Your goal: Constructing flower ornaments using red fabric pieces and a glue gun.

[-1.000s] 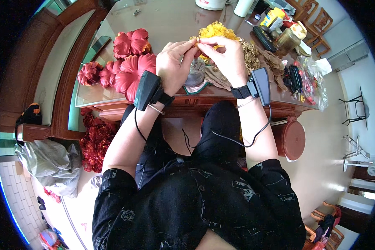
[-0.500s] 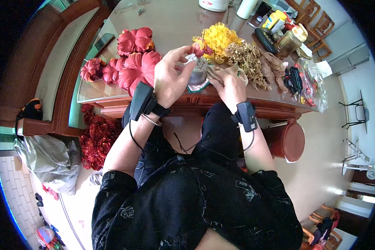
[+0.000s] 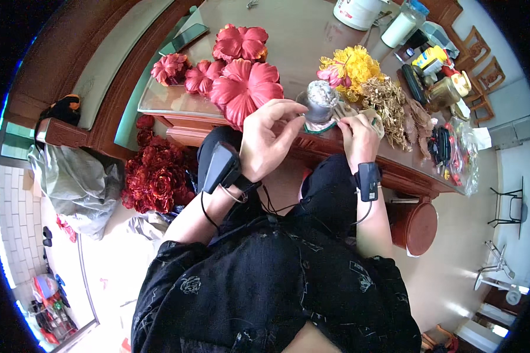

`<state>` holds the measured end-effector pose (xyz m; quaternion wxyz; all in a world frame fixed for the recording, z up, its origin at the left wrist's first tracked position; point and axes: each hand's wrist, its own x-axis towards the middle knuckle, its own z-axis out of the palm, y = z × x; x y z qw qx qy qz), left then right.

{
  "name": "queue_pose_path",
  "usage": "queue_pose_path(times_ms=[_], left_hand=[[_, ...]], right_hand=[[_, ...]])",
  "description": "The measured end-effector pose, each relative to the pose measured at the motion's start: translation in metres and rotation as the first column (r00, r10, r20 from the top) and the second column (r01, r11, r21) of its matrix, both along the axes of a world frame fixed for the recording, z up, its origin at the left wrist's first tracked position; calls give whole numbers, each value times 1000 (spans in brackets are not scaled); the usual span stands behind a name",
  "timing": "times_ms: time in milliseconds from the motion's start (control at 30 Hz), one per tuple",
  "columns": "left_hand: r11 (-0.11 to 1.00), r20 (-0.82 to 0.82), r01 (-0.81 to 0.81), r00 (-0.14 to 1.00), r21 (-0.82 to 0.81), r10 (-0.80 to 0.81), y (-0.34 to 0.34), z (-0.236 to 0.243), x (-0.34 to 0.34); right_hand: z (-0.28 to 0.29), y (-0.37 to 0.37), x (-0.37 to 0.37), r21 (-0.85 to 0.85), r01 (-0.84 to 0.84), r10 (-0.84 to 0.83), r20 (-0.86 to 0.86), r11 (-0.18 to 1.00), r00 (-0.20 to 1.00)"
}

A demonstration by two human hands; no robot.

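A grey cup-like container (image 3: 319, 113) with a whitish, lumpy mass (image 3: 322, 92) at its top stands at the table's front edge, on a pale cloth with a green border (image 3: 320, 127). Left of it, my left hand (image 3: 271, 138) has thumb and forefinger curled nearly tip to tip; anything between them is too small to make out. Just right of the container, my right hand (image 3: 360, 136) has its fingers drawn together, with their contents hidden. Pale fabric (image 3: 384, 125) lies beside those fingers. Behind the container sits a small pink flower (image 3: 334, 75) against yellow artificial blossoms (image 3: 359, 67).
Large red artificial flowers (image 3: 244, 91) lie on the table (image 3: 300, 35) at left, near a phone (image 3: 190, 36). Dried golden foliage (image 3: 388, 100), a glass jar (image 3: 444, 93) and a plastic bag (image 3: 470, 153) occupy the right. Dark red blooms (image 3: 153, 176) are heaped below left.
My left hand has drawn back from the container's top toward me, uncovering the whitish mass. The small pink flower now rests behind the container, against the yellow blossoms. The whole view has shifted.
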<state>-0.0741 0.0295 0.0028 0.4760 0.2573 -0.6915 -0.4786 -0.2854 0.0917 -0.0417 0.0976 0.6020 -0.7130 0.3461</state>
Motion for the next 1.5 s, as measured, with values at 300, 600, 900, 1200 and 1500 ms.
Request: queue_pose_path(times_ms=[300,600,900,1200,1500], left_hand=[[908,-266,-242,902,342,341,-26,-35,79],[876,-185,-290,906,386,382,-36,-52,107],[860,-134,-297,915,415,381,-44,-68,119],[873,-63,-340,921,348,384,-57,-77,126],[872,-9,-393,910,293,414,-69,-83,125]], right_hand=[[78,-63,102,-114,-442,456,180,890,872],[65,-214,169,351,-565,616,-46,747,786],[23,-277,182,617,-581,692,79,531,717],[38,-268,184,581,-652,783,39,487,621],[36,-268,188,597,-562,728,-56,573,684]])
